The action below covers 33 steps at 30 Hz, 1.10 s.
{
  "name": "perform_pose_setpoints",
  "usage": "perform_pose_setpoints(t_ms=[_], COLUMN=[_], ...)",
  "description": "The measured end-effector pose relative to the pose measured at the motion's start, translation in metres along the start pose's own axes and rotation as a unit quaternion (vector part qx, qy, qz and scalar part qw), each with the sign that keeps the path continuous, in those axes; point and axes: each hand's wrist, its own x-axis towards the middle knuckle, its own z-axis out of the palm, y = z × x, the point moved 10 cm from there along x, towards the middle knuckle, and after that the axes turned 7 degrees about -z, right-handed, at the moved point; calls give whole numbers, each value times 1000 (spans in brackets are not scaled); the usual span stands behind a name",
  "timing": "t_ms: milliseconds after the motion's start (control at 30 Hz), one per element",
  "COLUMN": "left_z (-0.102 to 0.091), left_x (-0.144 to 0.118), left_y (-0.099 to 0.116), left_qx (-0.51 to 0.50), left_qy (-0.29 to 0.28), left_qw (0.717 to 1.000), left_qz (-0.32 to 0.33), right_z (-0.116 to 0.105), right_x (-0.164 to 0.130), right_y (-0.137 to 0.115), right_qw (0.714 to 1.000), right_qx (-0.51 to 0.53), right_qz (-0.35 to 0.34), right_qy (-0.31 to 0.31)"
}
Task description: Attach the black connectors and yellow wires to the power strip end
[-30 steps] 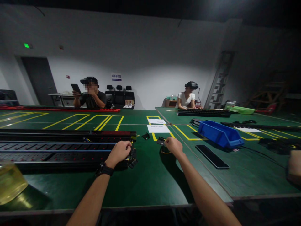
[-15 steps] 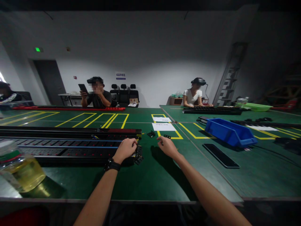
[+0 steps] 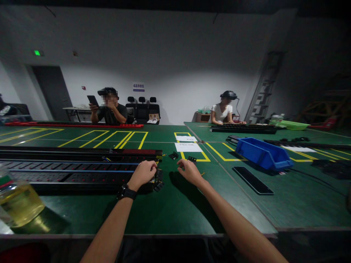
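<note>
Long black power strips (image 3: 68, 171) lie across the left of the green table (image 3: 175, 208). My left hand (image 3: 142, 174), a watch on its wrist, is curled over the right end of the nearest strip, beside a few small black end pieces (image 3: 158, 181). My right hand (image 3: 189, 171) hovers low over the table just right of that end, fingers bent and pointing left. Whether it pinches anything is too small to tell. A small black bracket (image 3: 192, 159) lies just beyond it and another bracket (image 3: 173, 155) further left.
A bottle of yellow liquid (image 3: 16, 202) stands at the near left edge. A black flat slab (image 3: 252, 180) and a blue bin (image 3: 263, 153) lie to the right. White papers (image 3: 188, 147) sit in yellow floor-tape boxes. Two people sit at the far side.
My right hand has drawn left from the black bracket toward the strip's end. My left hand stays on the strip. The camera view shifted slightly.
</note>
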Motion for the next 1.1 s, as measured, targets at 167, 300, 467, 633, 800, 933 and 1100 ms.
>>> perform_pose_setpoints(t_ms=[167,300,467,633,800,933,1100], left_z=[-1,-1,0,-1,0,1,0], left_x=[0,0,0,-2,-1,-1,-3], left_y=[0,0,-1,1,0,-3,-5], left_qx=[-7,-11,-9,-15,-15,-17,-16], left_qy=[2,3,-1,-2,-8,-16,-20], left_qw=[1000,1000,1000,1000,1000,999,999], left_qz=[3,2,-5,-4,-13,-27,-47], right_z=[2,1,1,5,14,20,22], right_x=[0,1,0,-4,-7,-10,-14], right_y=[-2,-3,-9,-19,-21,-20,-21], right_qw=[1000,1000,999,1000,1000,999,998], right_qx=[3,0,4,8,0,17,49], right_qz=[-14,-25,-36,-22,-2,7,25], right_qy=[-7,-4,-3,-10,-25,-31,-25])
